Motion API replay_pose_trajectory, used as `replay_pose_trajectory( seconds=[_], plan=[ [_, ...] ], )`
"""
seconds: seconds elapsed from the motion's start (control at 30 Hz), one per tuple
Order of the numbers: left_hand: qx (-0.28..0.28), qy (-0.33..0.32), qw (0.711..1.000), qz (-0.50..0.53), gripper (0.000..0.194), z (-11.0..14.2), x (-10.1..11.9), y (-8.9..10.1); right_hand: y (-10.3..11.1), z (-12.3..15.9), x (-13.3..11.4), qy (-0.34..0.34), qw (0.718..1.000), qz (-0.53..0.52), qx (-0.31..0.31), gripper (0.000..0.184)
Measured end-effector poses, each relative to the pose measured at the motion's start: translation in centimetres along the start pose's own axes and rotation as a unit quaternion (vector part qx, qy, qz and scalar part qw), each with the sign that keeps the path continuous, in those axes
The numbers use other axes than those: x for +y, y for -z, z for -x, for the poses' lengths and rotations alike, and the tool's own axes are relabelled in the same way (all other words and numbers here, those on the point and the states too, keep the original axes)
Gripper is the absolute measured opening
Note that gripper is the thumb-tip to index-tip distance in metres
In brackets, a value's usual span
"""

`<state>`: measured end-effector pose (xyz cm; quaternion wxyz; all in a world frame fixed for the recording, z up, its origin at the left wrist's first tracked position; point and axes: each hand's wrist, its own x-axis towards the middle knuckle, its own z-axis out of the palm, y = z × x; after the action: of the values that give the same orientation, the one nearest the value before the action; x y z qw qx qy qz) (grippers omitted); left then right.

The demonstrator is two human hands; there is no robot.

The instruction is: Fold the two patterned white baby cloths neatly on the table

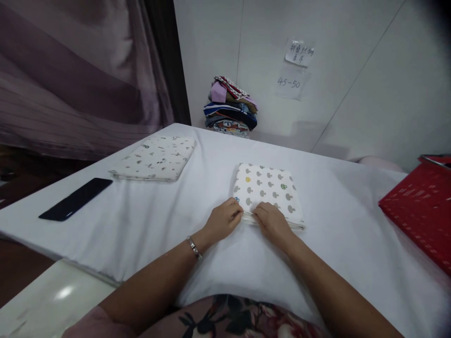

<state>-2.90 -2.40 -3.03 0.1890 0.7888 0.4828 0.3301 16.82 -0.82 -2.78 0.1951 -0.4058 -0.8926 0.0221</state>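
A folded white cloth [269, 188] printed with grey mushroom shapes and a few coloured ones lies flat before me. At its near left corner, my left hand [222, 219] pinches the edge, a metal bracelet on its wrist. My right hand [272, 222] grips the same near edge further right, fingers closed over the layers. The folded layers show along the front between and beside the hands. To the left lies a second folded white cloth [157, 158] with small scattered prints, touched by neither hand.
A white sheet covers the table [148, 225]. On it at left is a dark flat slab [75, 199]. A red basket [423, 206] stands at right. Behind the far edge rises a stack of folded fabrics [230, 105]. Handwritten papers [294, 70] hang on the wall; a curtain [81, 80] hangs at left.
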Motion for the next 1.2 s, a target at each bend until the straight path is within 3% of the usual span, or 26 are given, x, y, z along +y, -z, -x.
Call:
replay_pose_trajectory(
  seconds=[0.27,0.63,0.87,1.2],
  plan=[
    [0.001,-0.020,1.000,-0.021,0.015,0.2,-0.3,0.0,0.2,0.2,-0.1,0.030,0.998,-0.015,0.056,0.021],
    [-0.038,-0.054,0.993,-0.097,0.024,0.0,-0.1,0.5,0.2,0.2,0.1,0.063,0.998,0.019,-0.003,0.018],
    [-0.075,-0.051,0.991,-0.094,0.017,0.1,-0.4,0.9,0.7,0.0,-0.2,0.048,0.998,0.005,-0.028,0.018],
    [-0.062,-0.047,0.990,-0.118,0.016,0.0,-0.2,0.6,-0.4,0.2,0.1,0.069,0.994,0.079,-0.004,0.023]
  ],
)
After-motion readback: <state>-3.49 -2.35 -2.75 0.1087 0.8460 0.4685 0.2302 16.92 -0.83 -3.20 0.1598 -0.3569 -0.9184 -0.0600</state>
